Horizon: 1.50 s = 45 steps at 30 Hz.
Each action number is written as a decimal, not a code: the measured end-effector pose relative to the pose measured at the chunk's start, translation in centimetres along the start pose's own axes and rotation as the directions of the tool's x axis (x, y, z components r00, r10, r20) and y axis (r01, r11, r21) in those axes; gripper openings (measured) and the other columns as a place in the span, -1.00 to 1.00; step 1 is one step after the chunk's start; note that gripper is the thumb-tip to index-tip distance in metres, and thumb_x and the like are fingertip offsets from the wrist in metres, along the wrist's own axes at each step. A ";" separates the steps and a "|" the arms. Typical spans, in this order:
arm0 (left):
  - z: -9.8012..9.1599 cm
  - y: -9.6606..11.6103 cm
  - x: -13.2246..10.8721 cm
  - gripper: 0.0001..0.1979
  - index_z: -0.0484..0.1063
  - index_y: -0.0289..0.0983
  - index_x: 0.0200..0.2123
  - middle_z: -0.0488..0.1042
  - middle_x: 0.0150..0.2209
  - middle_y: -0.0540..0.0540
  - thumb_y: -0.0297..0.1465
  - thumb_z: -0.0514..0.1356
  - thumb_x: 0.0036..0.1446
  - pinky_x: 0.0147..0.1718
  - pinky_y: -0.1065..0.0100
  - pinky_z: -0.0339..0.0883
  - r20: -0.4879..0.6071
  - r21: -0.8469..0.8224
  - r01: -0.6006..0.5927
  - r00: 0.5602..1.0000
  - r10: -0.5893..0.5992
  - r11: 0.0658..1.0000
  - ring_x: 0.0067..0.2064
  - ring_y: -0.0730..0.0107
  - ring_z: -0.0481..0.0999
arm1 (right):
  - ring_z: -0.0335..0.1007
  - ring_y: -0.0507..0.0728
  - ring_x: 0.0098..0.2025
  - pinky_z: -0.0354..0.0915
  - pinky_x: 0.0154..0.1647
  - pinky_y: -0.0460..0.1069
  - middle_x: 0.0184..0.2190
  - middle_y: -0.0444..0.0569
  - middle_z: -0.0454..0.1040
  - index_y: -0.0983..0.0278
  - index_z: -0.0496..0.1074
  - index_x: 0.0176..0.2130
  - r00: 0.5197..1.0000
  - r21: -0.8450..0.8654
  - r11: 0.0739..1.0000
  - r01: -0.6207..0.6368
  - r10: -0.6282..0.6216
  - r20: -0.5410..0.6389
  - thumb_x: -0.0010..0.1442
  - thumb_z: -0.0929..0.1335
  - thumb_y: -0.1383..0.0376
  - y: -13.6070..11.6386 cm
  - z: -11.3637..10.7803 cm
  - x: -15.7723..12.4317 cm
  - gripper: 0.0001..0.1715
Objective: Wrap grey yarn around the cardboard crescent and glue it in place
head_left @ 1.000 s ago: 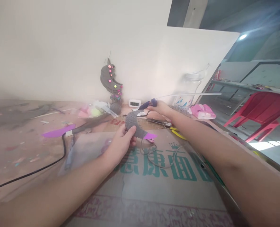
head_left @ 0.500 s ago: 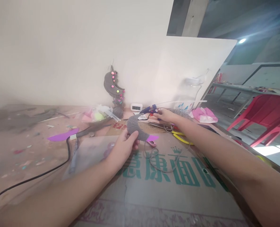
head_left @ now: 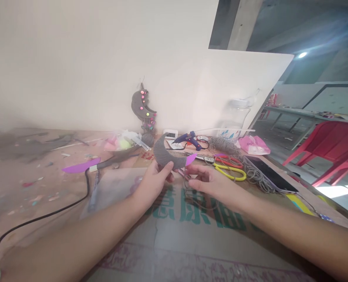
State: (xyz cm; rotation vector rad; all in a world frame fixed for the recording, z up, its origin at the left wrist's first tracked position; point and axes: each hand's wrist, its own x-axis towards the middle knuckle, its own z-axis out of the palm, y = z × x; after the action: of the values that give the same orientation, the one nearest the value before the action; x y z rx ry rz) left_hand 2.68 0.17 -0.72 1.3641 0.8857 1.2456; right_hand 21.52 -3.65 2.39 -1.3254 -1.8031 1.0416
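Note:
My left hand grips a crescent shape wound in grey yarn, with one purple tip bare at its right end. My right hand hovers just right of it and pinches the loose grey yarn strand below the purple tip. A blue glue gun rests on the table behind the crescent, apart from both hands. A heap of grey yarn lies beside the glue gun.
Yellow and red scissors and a phone lie to the right. A finished dotted crescent stands at the wall by a small clock. A black cable, a purple foam piece, a jar and a pink bag are around. Printed cardboard covers the table.
My right hand let go of the glue gun at the back and came forward to the yarn strand by the crescent. My left hand raised the crescent slightly.

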 end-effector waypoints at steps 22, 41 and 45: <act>-0.2 -0.1 0.0 -0.76 0.40 -0.26 -0.23 0.37 -0.53 0.05 -0.21 0.15 0.15 -0.44 0.42 0.17 0.059 0.187 0.023 0.998 -0.034 0.982 -0.46 0.42 0.34 | 0.33 0.05 -0.38 0.21 -0.36 -0.08 -0.41 -0.10 0.47 0.22 0.51 -0.26 0.906 -0.535 0.776 0.334 -0.421 -0.046 0.21 0.38 0.16 1.4 -1.4 -0.8 -0.82; -0.1 0.4 -0.3 -0.76 0.38 -0.27 -0.29 0.39 -0.50 0.05 -0.20 0.18 0.11 -0.46 0.43 0.20 0.174 0.269 0.012 0.983 -0.061 0.963 -0.44 0.42 0.39 | 0.23 -0.01 -0.48 0.17 -0.42 -0.09 -0.50 -0.12 0.41 0.28 0.47 -0.34 0.795 -0.572 0.672 0.470 -0.605 -0.057 0.25 0.36 0.26 0.7 -0.8 -0.8 -0.84; -0.1 0.8 -0.3 -0.77 0.39 -0.30 -0.29 0.38 -0.49 0.05 -0.23 0.20 0.11 -0.47 0.45 0.21 0.186 0.174 0.059 0.978 -0.092 0.983 -0.48 0.48 0.36 | 0.21 0.00 -0.49 0.17 -0.43 -0.08 -0.49 -0.12 0.41 0.28 0.46 -0.36 0.843 -0.564 0.735 0.376 -0.524 -0.122 0.23 0.37 0.23 2.0 -2.3 -0.7 -0.82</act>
State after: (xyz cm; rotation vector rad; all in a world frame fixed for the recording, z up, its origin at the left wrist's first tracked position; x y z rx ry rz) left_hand 2.47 -0.25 -0.05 1.5414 0.9120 0.9792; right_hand 24.54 -3.47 1.62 -1.1406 -2.1159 0.0786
